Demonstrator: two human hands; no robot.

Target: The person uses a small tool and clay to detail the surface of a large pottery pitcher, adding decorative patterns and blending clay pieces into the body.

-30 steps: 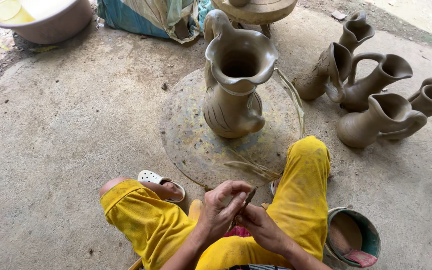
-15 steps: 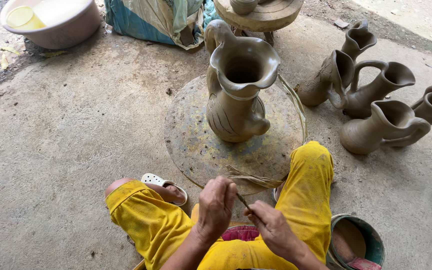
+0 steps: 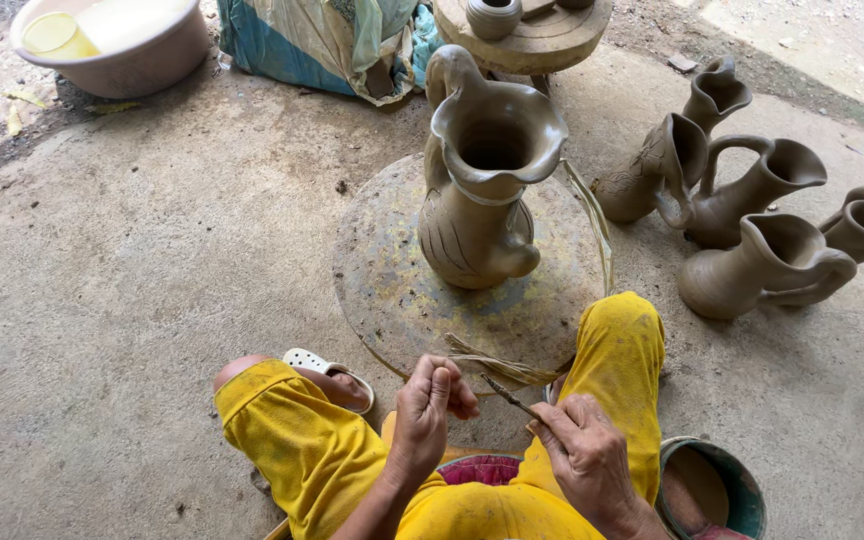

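The round wheel (image 3: pixel 392 290) carries the tall clay jug (image 3: pixel 479 190) at its middle, both unmoved since the earlier frame. Five more jugs (image 3: pixel 752 225) cluster to the right. The left hand (image 3: pixel 427 415) has lifted, fingers pinched together, and holds nothing I can make out. The right hand (image 3: pixel 582 450) grips a thin stick (image 3: pixel 509 396), now parted from the left.

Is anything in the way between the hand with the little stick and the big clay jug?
Almost nothing. The right hand holds a thin tool pointed toward the clay jug on the round turntable. Only a bundle of dry fibres lies on the turntable's near edge between them.
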